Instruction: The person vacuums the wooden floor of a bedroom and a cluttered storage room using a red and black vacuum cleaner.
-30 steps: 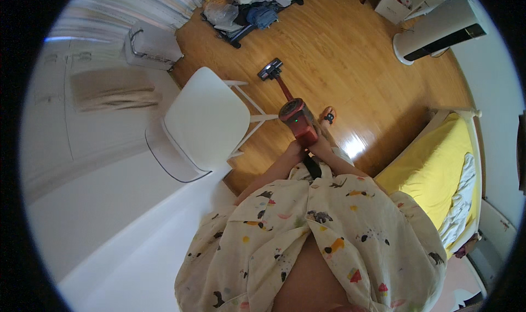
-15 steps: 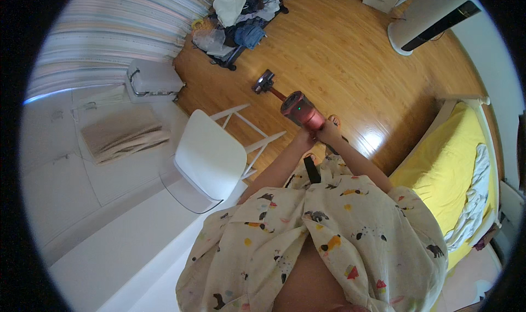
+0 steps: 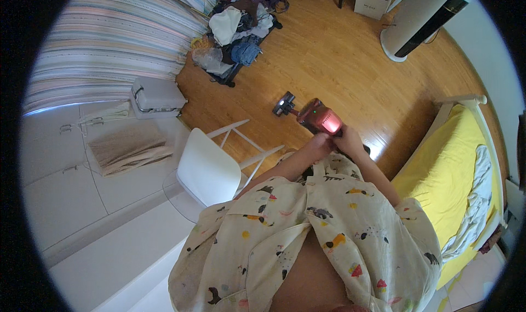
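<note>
Your left hand (image 3: 316, 145) and right hand (image 3: 348, 141) both grip the red vacuum (image 3: 319, 117), steadying it over the floor (image 3: 339, 54).

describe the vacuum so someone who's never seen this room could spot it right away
Start at the bare wooden floor between the white chair and the yellow bed. In the middle of it is the red stick vacuum, gripped by the left hand and right hand. It is the only red, glowing thing there, with a small lit floor head at its far end.
</note>
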Demonstrator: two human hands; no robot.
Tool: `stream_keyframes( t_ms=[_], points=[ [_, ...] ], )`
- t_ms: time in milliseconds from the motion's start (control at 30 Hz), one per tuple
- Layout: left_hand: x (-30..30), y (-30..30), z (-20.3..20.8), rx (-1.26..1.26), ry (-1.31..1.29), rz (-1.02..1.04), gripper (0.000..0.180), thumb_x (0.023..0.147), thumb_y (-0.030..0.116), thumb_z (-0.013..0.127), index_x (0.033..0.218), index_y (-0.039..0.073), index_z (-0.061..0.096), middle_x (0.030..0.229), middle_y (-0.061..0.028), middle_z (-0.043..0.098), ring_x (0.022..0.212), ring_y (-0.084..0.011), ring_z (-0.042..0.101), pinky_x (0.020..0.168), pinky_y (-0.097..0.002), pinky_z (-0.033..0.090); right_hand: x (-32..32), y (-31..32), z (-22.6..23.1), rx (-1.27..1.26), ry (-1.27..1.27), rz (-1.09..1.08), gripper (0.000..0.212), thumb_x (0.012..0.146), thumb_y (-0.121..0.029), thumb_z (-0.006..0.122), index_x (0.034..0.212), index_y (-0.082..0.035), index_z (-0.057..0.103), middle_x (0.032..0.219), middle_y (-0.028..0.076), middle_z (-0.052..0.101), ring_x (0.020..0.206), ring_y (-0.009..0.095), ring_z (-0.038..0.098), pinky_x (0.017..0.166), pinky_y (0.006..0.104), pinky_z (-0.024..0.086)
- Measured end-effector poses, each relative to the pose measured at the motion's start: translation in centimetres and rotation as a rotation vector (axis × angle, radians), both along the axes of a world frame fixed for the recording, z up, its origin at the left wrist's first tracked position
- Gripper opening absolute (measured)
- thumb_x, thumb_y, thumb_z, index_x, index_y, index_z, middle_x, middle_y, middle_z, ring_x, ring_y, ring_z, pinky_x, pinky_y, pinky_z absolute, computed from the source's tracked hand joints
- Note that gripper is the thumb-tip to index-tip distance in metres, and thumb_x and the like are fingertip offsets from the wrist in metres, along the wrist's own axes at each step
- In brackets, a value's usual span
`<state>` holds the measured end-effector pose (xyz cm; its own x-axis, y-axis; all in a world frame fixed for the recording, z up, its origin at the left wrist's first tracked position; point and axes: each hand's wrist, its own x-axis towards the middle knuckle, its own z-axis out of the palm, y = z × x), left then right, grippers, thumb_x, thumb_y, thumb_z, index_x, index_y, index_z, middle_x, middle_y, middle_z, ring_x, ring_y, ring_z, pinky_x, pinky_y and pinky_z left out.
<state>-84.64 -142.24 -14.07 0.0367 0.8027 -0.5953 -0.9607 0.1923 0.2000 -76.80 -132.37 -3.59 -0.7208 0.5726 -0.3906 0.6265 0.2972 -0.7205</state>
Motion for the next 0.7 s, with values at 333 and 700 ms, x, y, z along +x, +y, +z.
stream_keyframes(
  t_ms=[333, 700],
  points=[
    [3.7, 1.7, 3.2, -0.047, -0.138, -0.187, 0.027, 0.071, 0.002, 0.045, 0.097, 0.006, 0.048, 0.094, -0.0064, 0.052, 0.083, -0.0182, 0.050, 0.075, -0.0330, 0.042, 6.3, -0.9, 0.9, -0.071, 0.062, -0.271, 0.034, 0.061, -0.017, 0.058, 0.089, 0.001, 0.053, 0.076, 0.023, 0.056, 0.074, 0.037, 0.055, 0.065, 0.0391, 0.043],
    [1.1, 2.6, 1.4, -0.039, -0.060, -0.201, 0.024, 0.072, 0.009, 0.047, 0.095, 0.007, 0.052, 0.089, -0.0072, 0.057, 0.083, -0.0225, 0.052, 0.075, -0.0367, 0.041, 3.2, -1.9, -2.6, 0.004, 0.045, -0.405, 0.032, 0.061, -0.018, 0.059, 0.084, 0.002, 0.054, 0.075, 0.022, 0.057, 0.073, 0.036, 0.055, 0.064, 0.0403, 0.043]
  ],
)
